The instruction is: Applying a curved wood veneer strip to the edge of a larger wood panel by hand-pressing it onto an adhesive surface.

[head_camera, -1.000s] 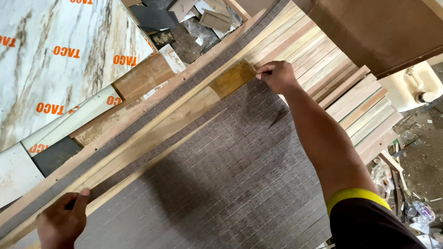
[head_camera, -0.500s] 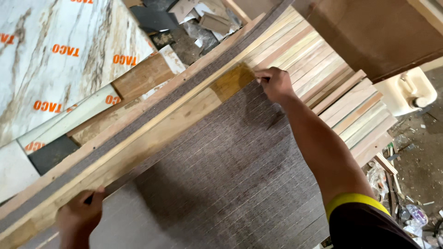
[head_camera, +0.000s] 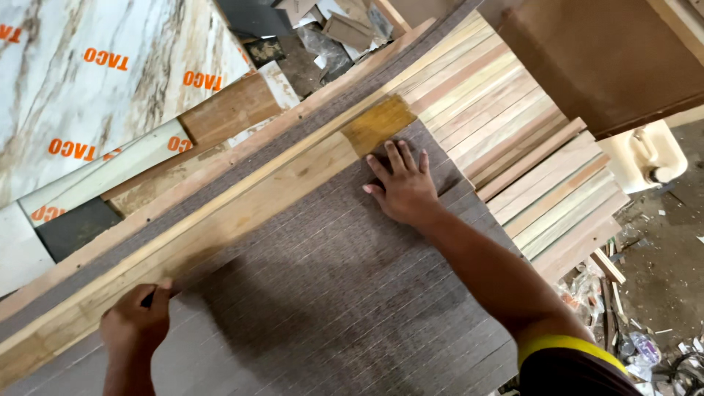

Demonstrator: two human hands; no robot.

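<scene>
Laminate sheet (head_camera: pixel 315 293) is running lower-left to upper-right; your right hand (head_camera: pixel 402 187) is pressing it flat, open, while your left hand (head_camera: pixel 136 323) is pinching its edge.

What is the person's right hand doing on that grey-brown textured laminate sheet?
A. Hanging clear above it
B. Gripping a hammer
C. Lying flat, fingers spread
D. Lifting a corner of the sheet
C: the right hand lies palm down with fingers spread on the grey-brown textured laminate sheet, just below the glue-darkened yellow patch on the long wooden strip.
</scene>
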